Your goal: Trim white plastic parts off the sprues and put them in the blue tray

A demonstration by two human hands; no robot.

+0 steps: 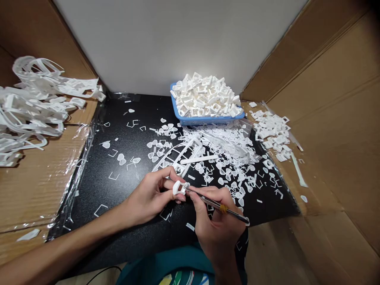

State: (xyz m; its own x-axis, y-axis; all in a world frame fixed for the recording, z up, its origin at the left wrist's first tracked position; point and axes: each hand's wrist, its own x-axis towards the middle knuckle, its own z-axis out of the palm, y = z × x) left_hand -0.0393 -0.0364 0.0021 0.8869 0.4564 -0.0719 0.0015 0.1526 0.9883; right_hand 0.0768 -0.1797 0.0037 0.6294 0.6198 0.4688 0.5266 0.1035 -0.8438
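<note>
A small white plastic piece [177,188] with a curved end and an open middle is pinched between the thumb and fingers of my left hand [157,190]. My right hand [218,217] grips a slim pen-shaped metal tool [234,214] with a yellow band wound round it. The tool's tip meets the right side of the white piece; my fingers partly cover it, so its exact shape cannot be made out. Just beyond my hands, a white ladder-like plastic frame [190,149] and a white stick [198,159] lie on the black tabletop [97,237].
A blue basket [208,120] heaped with white plastic parts stands at the back. Thin white offcuts [234,150] litter the table's middle and right. Tangled white plastic strips [32,107] lie at left, more white parts [274,132] at right. Cardboard walls [326,91] flank the table.
</note>
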